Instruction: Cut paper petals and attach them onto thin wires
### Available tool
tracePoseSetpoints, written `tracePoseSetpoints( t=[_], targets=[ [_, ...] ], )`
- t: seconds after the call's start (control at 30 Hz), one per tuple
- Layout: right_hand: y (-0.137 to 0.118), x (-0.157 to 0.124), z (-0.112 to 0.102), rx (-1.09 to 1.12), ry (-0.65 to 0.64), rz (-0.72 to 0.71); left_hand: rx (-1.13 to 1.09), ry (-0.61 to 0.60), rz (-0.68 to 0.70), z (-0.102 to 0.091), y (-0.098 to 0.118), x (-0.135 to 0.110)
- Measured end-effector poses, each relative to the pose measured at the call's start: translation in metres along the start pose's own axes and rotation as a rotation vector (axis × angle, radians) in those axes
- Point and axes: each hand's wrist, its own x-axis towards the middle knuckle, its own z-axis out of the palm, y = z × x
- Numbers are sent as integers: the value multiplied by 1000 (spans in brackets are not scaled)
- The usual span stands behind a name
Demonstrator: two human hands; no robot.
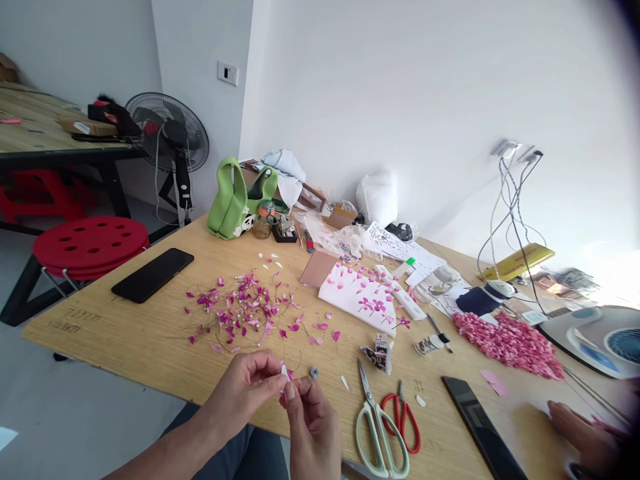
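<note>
From the head camera we look forward and down across a long wooden table [125,333]. At the bottom centre, our left hand [243,390] and right hand [313,427] meet, with a small pale petal [285,371] between them and a speck of pink beside it. Both grips are narrow: the fingertips of each hand close in and pinch the petal, though the fingers hide exactly how it is held. The step in hand appears to be fine finger work on this single piece, and it calls for a steady, close pinch. Just beyond the hands lies a small grey spool [313,373].

Further up the table, a loose scatter of magenta blossoms on thin wire [240,310] spreads out, well apart from the hands. To the right are a white sheet dotted with pink petals [357,297], pale green-handled scissors [369,430], red-handled snips [401,427] and a heap of small pink pieces [507,343]. A black phone [153,275] lies towards the left, and a green bag [240,200] stands at the back. At the far right edge, another person's hand [580,427] reaches in over the table.
</note>
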Motion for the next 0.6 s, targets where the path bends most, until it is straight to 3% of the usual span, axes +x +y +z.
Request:
tracePoseSetpoints(
  t=[0.1, 0.23, 0.3, 0.37, 0.6],
  targets=[
    [-8, -2, 5, -87, 124, -188, 238, 55, 249, -1, -2, -6],
    [-28, -5, 11, -150, 373, -635, 562, 6, 904, -6, 5, -17],
    [-38, -8, 11, -166, 433, -804, 664, -51, 1137, -9, 13, -22],
    [-44, -11, 8, -227, 460, -871, 730, -90, 1276, -12, 22, -26],
    [-51, -20, -1, -382, 513, -933, 853, -164, 1434, -15, 45, -31]
  ],
)
